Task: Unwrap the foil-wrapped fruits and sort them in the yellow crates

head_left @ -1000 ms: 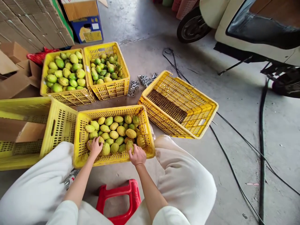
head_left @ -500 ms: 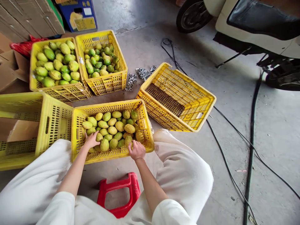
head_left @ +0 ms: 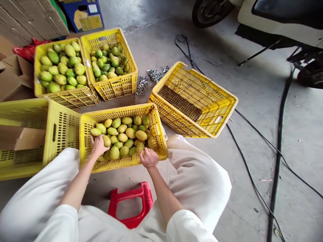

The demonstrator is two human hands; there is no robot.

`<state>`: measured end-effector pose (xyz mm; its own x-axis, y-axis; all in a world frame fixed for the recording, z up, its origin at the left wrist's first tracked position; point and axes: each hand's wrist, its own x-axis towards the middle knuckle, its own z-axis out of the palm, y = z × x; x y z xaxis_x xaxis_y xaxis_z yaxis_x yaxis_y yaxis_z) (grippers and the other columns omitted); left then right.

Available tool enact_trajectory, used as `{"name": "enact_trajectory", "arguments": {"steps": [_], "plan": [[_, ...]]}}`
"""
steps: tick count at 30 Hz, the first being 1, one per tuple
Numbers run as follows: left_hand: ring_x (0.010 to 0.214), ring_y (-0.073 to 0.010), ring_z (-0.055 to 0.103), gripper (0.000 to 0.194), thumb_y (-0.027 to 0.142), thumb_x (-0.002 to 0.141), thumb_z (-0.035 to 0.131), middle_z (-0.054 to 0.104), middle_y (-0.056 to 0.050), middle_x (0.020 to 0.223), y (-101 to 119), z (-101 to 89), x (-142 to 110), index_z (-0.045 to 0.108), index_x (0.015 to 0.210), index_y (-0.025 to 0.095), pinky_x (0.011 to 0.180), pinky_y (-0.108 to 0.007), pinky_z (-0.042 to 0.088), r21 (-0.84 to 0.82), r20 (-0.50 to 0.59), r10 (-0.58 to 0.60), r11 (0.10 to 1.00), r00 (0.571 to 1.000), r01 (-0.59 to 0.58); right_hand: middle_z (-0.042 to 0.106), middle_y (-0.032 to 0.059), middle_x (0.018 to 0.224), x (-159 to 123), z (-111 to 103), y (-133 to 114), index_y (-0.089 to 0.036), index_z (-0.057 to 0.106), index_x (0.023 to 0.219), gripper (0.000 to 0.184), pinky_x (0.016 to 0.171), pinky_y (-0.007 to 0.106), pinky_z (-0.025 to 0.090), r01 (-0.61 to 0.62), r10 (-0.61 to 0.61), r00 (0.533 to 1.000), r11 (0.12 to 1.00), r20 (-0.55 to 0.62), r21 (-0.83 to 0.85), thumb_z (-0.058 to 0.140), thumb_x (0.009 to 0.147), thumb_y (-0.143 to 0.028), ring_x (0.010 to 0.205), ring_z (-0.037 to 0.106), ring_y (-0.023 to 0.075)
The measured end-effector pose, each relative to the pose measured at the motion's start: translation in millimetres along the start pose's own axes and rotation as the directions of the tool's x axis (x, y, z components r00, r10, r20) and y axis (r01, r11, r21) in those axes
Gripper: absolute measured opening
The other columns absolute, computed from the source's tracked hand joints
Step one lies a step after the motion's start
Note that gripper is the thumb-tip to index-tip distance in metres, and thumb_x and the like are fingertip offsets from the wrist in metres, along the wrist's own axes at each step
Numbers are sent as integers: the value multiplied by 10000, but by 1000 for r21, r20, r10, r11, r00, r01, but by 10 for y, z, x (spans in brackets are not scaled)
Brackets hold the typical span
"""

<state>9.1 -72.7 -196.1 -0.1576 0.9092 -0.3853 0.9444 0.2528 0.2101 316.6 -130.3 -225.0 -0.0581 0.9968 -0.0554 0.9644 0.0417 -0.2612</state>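
Note:
In front of me stands a yellow plastic crate (head_left: 163,148) part filled with yellow-green oval fruits (head_left: 122,137). My left hand (head_left: 99,147) is inside its near left part, fingers and thumb closed round the side of one fruit (head_left: 107,140). My right hand (head_left: 149,158) lies over the near rim toward the right, its fingers curled inward beside another fruit (head_left: 140,148). The fingertips of that hand are partly hidden, and what they grip cannot be made out.
Two crates (head_left: 87,67) of greener fruit stand behind. An open yellow crate (head_left: 218,87) sits right, another (head_left: 64,124) holding cardboard left. A red stool (head_left: 131,222) is below me. Black cables (head_left: 277,158) cross the floor near a scooter (head_left: 285,30). Cartons (head_left: 83,15) stand at the back.
The view has shifted slightly, so the scene sits a little higher and to the right. My left hand and the fruit by it have moved slightly left and away from me.

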Motion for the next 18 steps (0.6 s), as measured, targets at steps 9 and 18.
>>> {"name": "enact_trajectory", "arguments": {"steps": [9,18], "plan": [[1215,-313,629,705,340,587,830,651,-131,1259,147,-990,-134,506,1199,205,1118,-506,444,-725,-137,-69,686,988,-53,699,66,756,33,26,49,-188,651,782,304,664,315,277,-7,5,999,999,38,52,488,975,-357,763,578,188],[1289,-422,614,710,595,730,655,675,-126,1338,775,-1717,-1104,555,1344,253,1087,-672,432,-951,207,-20,-240,978,196,721,67,778,118,-200,-68,-169,696,781,297,628,291,263,-105,93,978,993,185,53,534,965,-338,743,603,163]]}}
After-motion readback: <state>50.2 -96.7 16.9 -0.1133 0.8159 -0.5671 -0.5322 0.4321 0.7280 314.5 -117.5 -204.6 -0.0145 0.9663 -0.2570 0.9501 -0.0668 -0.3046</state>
